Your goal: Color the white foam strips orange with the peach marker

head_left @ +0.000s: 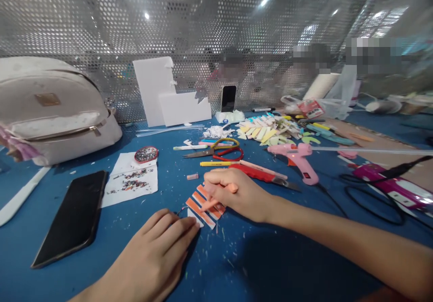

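My right hand (233, 193) is closed around an orange marker (211, 201), its tip down on a small group of strips (196, 209) coloured orange with white edges. These lie side by side on the blue table (257, 248). My left hand (158, 243) rests palm down at the near left, fingers stretched out close together. Its fingertips press on a white piece (195, 217) beside the orange strips; its thumb is mostly hidden. A small pink marker cap (192, 176) lies just beyond the strips.
Beyond my right hand lie a red utility knife (259, 173), scissors (216, 151) and a pink glue gun (299, 157) with its cord. A phone (72, 216) and a paper with glitter (135, 182) lie left, near a white backpack (57, 108). Pale cut pieces (267, 130) are heaped behind.
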The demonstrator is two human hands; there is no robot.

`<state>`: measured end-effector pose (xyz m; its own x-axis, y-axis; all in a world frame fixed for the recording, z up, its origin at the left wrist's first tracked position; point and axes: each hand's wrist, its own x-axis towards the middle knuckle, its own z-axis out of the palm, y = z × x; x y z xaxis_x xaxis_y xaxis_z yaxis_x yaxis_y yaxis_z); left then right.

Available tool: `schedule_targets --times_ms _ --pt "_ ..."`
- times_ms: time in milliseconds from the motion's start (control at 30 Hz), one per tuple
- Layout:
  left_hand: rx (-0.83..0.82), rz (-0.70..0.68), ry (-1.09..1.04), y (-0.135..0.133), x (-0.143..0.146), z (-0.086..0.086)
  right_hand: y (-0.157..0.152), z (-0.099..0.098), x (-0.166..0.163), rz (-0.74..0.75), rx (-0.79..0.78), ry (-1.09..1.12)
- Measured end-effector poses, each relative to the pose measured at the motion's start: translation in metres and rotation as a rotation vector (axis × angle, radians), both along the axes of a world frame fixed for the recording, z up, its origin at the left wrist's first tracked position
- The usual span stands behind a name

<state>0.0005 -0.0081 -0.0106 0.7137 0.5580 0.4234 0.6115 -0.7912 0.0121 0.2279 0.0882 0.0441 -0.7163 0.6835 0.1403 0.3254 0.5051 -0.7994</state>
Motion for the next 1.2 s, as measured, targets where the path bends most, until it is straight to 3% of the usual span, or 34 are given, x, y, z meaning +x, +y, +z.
schedule_targets --times_ms 133,267,400,533,667,800,933,1067,1200 --pt "-0.008 0.007 -0.016 0.0001 -0.0006 -0.0052 -0.0008 -0.0003 0.0001 0.015 -0.042 0.001" --pt "-0.016 0.005 -0.004 -0.0011 -0.0010 -0.0048 -0.0008 -0.0009 0.0006 -0.002 0.045 -0.016" --pt "-0.022 0.011 -0.005 -0.0012 -0.0008 -0.0038 -0.0003 -0.0020 0.0012 0.027 -0.062 0.001" --pt "-0.009 0.008 -0.011 0.0001 -0.0011 -0.0047 0.0008 -0.0021 0.0015 0.002 0.015 -0.010" --pt "-0.008 0.004 -0.021 0.0006 -0.0019 -0.0043 0.0012 -0.0026 0.0010 0.032 -0.057 0.009" --pt "-0.019 -0.003 -0.014 0.0002 -0.0018 -0.0031 0.0009 -0.0036 0.0002 -0.003 0.043 0.009" --pt "-0.027 0.000 -0.021 -0.0003 -0.0012 -0.0033 -0.0005 -0.0029 -0.0004 0.031 -0.033 0.015" --pt "-0.017 0.007 -0.012 -0.0013 -0.0019 -0.0038 -0.0019 -0.0019 -0.0010 0.009 0.048 0.012" --pt "-0.019 0.001 0.007 -0.0005 -0.0034 -0.0046 -0.0023 -0.0020 -0.0009 0.053 -0.034 0.026"
